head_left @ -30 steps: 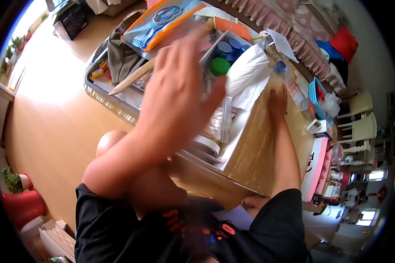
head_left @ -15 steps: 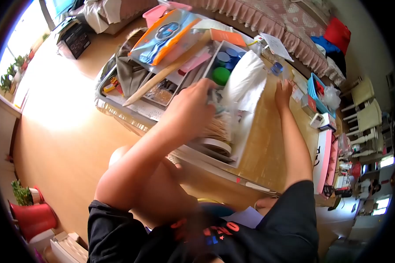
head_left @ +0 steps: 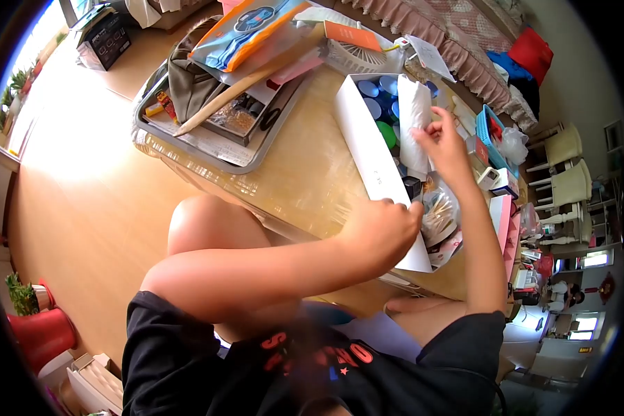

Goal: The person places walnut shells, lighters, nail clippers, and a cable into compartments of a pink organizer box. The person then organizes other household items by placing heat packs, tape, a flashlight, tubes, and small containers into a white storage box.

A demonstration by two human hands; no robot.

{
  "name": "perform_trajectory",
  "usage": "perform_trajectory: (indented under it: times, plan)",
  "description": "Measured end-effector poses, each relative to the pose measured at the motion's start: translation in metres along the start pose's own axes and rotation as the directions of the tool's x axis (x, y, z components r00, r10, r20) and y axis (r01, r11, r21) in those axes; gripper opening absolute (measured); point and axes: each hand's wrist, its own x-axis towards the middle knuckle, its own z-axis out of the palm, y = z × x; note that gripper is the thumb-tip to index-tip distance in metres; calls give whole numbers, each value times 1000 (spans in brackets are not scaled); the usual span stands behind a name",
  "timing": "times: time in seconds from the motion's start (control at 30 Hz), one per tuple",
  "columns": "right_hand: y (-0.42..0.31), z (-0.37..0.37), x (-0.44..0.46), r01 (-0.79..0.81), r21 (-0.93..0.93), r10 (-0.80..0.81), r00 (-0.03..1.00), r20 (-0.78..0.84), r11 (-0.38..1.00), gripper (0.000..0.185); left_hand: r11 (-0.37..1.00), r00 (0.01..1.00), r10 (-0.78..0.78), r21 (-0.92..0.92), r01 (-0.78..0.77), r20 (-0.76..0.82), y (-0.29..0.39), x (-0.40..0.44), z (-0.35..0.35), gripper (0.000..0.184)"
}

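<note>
A long white box point(head_left: 376, 149) stands on the table, with blue-lidded and green-lidded containers in its far part. A white wrapped roll of what looks like tissue point(head_left: 414, 125) lies along its right side. Clear plastic bags with thin wooden sticks point(head_left: 439, 211) fill the near end. My left hand point(head_left: 381, 230) is closed over the box's left rim near that end, its fingertips partly hidden. My right hand point(head_left: 445, 142) hovers at the roll's right side, fingers apart and slightly curled; whether it touches the roll, I cannot tell.
A grey tray point(head_left: 246, 166) with cloth, a long wooden stick point(head_left: 249, 87) and black-handled scissors stands at the left. On it lies an orange-blue packet point(head_left: 246, 31). Right of the box are a blue basket point(head_left: 489, 142) and a pink container point(head_left: 509, 232).
The white box has shifted right, away from the grey tray, exposing table between them. My left hand moved right and nearer with it. My right hand came from the table to the roll.
</note>
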Motion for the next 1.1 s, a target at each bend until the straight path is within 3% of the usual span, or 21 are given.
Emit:
perform_trajectory:
  times: [0.07, 0.13, 0.23, 0.3, 0.33, 0.4, 0.47, 0.5, 0.53, 0.57, 0.6, 0.63, 0.7, 0.73, 0.8, 0.9, 0.97, 1.1]
  plan:
    - [-16, 18, 7, 33, -392, -47, 999, -26, 919, 74, 1000, 995, -13, 27, 10, 97, 13, 3, 4, 27]
    - [-14, 27, 11, 38, -406, -73, 995, -71, 913, 60, 998, 987, -65, -14, 68, 144, 24, 8, 2, 31]
    - [12, -2, 30, 74, 8, -72, 991, -111, 997, 48, 984, 974, -162, -49, 171, 160, 19, 26, 4, 39]
    - [47, -35, 49, -5, 298, 62, 981, -182, 955, 50, 978, 966, -192, -52, 203, 175, 3, 35, -7, 48]
    - [61, -53, 56, 20, 265, 50, 965, -257, 964, 49, 981, 958, -187, 89, 172, 215, -8, 38, -10, 56]
    - [76, -85, 57, -134, 73, 150, 941, -304, 988, 57, 952, 929, -305, 95, 291, 209, -17, 45, -33, 59]
    - [121, -85, 55, -189, 163, 228, 937, -265, 968, 68, 949, 961, -253, 225, 223, 115, -34, 47, -23, 58]
    - [136, -81, 53, -217, 208, 265, 934, -240, 954, 73, 938, 921, -345, 111, 329, 181, -24, 49, -49, 71]
    - [106, -89, 32, -230, 247, 256, 964, -77, 941, 86, 922, 901, -385, 130, 365, 200, -26, 49, -48, 76]
    - [130, -78, 21, -266, 127, 282, 952, -123, 955, 82, 903, 878, -428, 150, 403, 216, -28, 50, -45, 81]
    - [117, -71, -4, -273, 372, 298, 955, -10, 887, 78, 882, 852, -469, 170, 439, 234, -30, 50, -43, 86]
    - [141, -58, -27, -194, 489, 180, 981, 75, 851, 69, 859, 773, -510, 189, 475, 377, -26, 53, -53, 95]
    - [83, -44, -81, -200, 471, 123, 974, 190, 859, 60, 832, 874, -483, 339, 440, 50, -37, 41, -4, 94]
    - [77, -34, -99, -204, 317, 147, 970, 193, 926, 52, 803, 897, -428, 411, 432, -108, -39, 36, 16, 94]
    - [67, -34, -107, -191, 314, 172, 981, 88, 930, 46, 847, 879, -477, 262, 461, -4, -38, 39, 21, 94]
    - [86, -34, -108, -253, 481, 206, 967, 149, 840, 43, 846, 850, -526, -84, 526, 30, -37, 36, 49, 96]
    - [85, -36, -108, -223, 530, 173, 974, 142, 818, 42, 719, 828, -554, -451, 528, 86, -32, 33, 54, 99]
    - [91, -43, -112, -211, 585, 145, 977, 158, 783, 43, 575, 803, -594, -673, 465, 48, -7, 33, 63, 99]
